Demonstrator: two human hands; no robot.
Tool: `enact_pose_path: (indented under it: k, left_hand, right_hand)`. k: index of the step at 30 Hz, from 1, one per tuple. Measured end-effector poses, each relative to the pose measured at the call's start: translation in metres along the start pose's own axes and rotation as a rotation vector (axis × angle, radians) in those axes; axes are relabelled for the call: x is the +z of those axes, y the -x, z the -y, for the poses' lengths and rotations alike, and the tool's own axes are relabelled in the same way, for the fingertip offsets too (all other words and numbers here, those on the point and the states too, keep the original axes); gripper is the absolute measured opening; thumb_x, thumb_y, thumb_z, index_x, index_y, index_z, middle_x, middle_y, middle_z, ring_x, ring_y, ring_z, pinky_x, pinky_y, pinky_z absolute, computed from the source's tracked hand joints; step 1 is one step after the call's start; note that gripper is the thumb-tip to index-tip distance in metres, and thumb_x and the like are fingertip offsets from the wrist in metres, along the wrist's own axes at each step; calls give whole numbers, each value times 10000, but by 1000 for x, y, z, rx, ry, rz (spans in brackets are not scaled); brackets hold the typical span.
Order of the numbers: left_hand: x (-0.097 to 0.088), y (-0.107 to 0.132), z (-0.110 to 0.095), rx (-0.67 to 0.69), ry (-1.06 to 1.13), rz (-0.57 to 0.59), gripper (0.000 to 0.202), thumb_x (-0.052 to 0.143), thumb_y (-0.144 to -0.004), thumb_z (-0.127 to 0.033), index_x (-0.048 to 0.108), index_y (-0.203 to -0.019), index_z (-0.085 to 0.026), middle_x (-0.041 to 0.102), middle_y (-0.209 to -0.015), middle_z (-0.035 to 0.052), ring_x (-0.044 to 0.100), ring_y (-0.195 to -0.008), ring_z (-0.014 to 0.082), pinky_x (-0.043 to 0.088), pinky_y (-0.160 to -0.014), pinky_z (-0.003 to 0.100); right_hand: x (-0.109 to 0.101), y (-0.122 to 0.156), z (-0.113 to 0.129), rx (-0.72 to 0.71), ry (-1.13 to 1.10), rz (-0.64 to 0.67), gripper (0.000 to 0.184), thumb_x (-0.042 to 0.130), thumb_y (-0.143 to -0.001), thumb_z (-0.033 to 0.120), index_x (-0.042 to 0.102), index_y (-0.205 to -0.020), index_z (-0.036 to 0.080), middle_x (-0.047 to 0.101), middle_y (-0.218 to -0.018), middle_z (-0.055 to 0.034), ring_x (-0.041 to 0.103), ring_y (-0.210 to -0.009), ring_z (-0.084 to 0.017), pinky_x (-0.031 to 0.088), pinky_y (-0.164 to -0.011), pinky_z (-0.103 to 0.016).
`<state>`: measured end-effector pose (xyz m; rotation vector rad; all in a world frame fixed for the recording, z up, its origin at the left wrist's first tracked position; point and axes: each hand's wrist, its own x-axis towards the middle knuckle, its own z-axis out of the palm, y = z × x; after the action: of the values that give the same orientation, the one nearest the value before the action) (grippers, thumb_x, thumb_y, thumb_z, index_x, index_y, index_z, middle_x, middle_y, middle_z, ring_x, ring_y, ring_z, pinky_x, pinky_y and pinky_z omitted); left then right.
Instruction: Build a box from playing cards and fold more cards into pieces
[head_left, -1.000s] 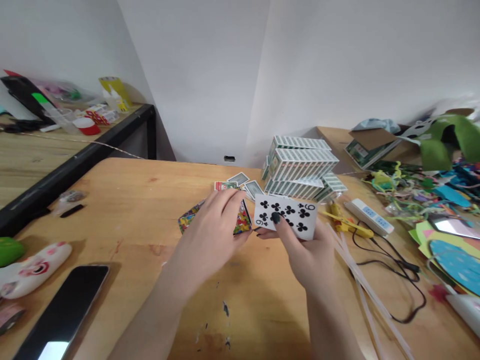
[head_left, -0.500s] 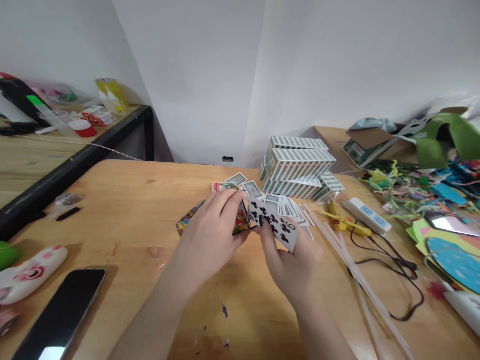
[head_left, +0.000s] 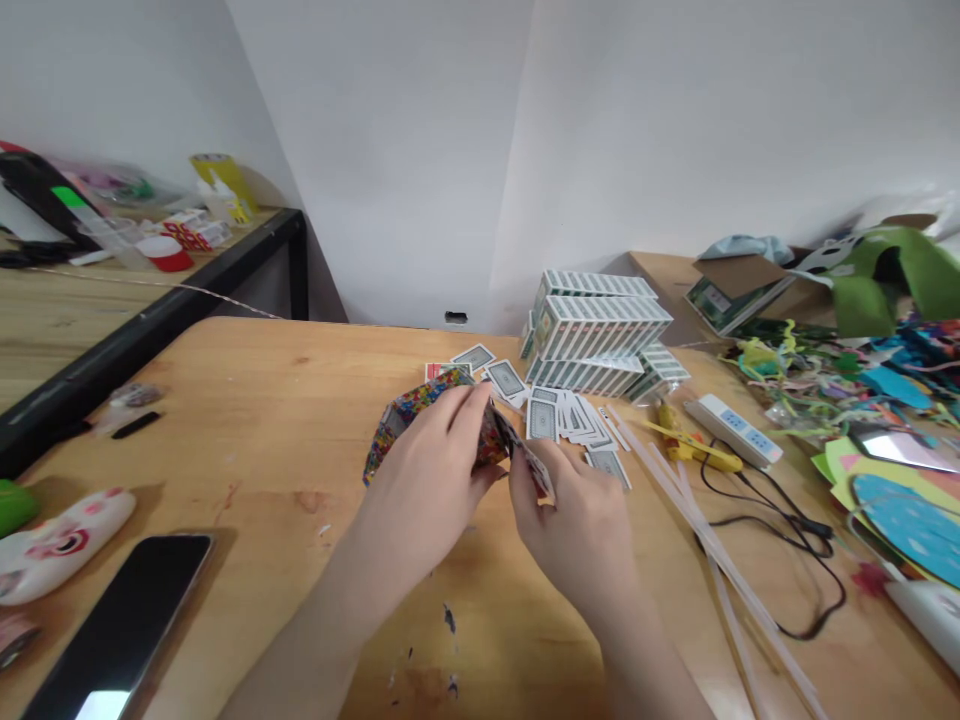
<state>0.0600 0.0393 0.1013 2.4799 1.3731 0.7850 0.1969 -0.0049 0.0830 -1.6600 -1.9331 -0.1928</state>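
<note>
pinching the playing card point(head_left: 538, 471), nearly edge-on, in the right grip point(head_left: 581, 508), with its long axis slanted up-left toward the colourful patterned object point(head_left: 385, 437), clasped from above just left of it by the left grip point(head_left: 429, 458); cannot tell whether touching.

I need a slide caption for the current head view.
Left-hand grip on a multicolored piece, right-hand grip on a playing card close beside it; striped boxes stacked behind.

Power strip point(head_left: 735, 432): one!
Glue gun point(head_left: 673, 432): one, strip's left
Playing cards point(head_left: 542, 420): at least six, farther left
Striped boxes point(head_left: 606, 328): four-plus, behind-left
</note>
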Motion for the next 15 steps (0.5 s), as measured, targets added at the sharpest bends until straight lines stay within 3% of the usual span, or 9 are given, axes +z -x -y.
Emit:
enact_pose_path:
  k: [2,5,8,12,15]
  left_hand:
    - [2,1,5,-93,-18,44,479,583,-737,-212,414,-1185,-202,544,-1129,100,554,-993,280,480,-740,388]
    - [2,0,13,-126,-47,173,109,525,-759,-191,571,-859,-191,627,-828,56,612,-746,233,470,-610,344]
    - [-1,-4,17,-73,-37,215,156,460,-787,-160,565,-680,-201,628,-704,17,597,-651,183,452,-583,309]
    - [-2,-6,28,-55,-79,248,212,404,-812,-146,607,-806,-203,643,-802,25,597,-749,184,462,-679,319]
    - [10,-6,40,74,-110,318,362,403,-759,-44,591,-1008,-227,599,-1024,44,541,-985,200,428,-836,335]
  right_hand:
    - [4,-2,-2,36,1,43,160,416,-815,197,528,-701,181,555,-561,-4,510,-470,-130,279,-457,-244]
    - [15,-5,-6,78,0,118,180,404,-820,189,522,-685,180,568,-574,-14,525,-495,-140,270,-472,-242]
    - [26,-9,-12,109,-48,223,197,390,-818,161,537,-688,178,580,-575,-16,527,-495,-137,268,-476,-235]
    - [28,-12,-21,197,-151,263,232,396,-817,197,536,-633,180,566,-551,-14,516,-492,-137,289,-478,-228]
    - [23,-14,-27,267,-272,198,290,337,-843,216,520,-622,182,557,-614,-29,534,-570,-145,345,-511,-223]
